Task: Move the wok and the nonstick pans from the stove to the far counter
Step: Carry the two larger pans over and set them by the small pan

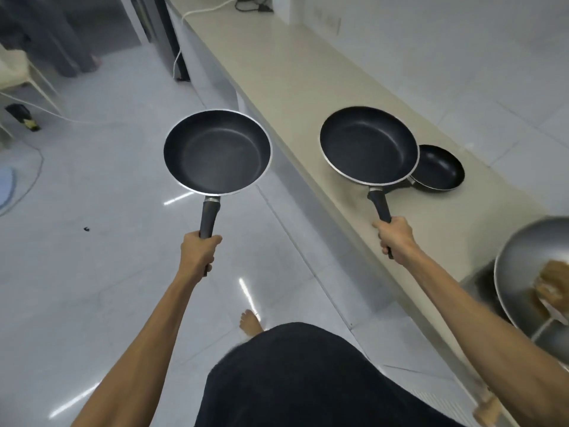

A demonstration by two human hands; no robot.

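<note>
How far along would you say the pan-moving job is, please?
Done: small black nonstick pan lies on the beige counter. In hand: left hand and right hand each carry a larger black frying pan. Left: grey metal wok.

We see the wok (529, 272) only in part: the picture's right edge cuts it off, and it is blurred, so we cannot tell what the brown thing (554, 282) inside it is. The pan in our right hand (394, 237) hides the handle and near rim of the small pan (440, 167) lying on the counter (292, 72). Our fists cover the ends of both held handles. The cables (255, 4) at the counter's far end run out past the top edge.
</note>
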